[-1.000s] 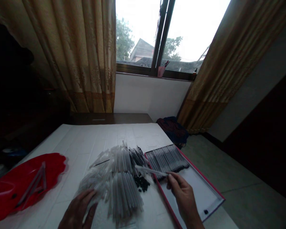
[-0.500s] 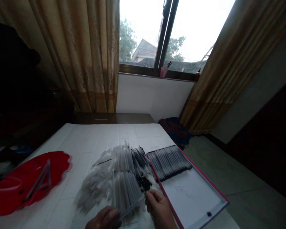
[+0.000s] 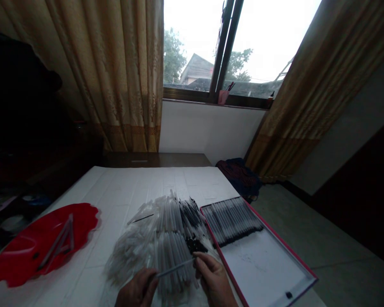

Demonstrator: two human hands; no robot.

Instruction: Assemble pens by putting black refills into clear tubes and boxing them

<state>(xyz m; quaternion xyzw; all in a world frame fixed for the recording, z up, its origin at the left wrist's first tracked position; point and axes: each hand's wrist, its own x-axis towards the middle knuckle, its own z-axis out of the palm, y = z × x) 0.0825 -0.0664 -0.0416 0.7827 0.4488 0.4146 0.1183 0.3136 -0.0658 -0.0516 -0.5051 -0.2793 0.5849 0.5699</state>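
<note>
Left hand [image 3: 136, 290] & right hand [image 3: 214, 279] pinch a thin clear tube [image 3: 176, 268] above the big tube pile [image 3: 137, 251]; a slip could drop it & scatter the black caps [image 3: 195, 245].

table [image 3: 147, 183]: pen-tube pile [image 3: 169, 264] centre | tray [image 3: 262, 273] right, pens [image 3: 232, 221] inside | plate [image 3: 16, 260] left

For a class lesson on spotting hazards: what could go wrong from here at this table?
The thin plastic tube between the left hand and right hand could snag the loose pile of plastic tubes. The small black pieces might scatter toward the pink-rimmed tray.
</note>
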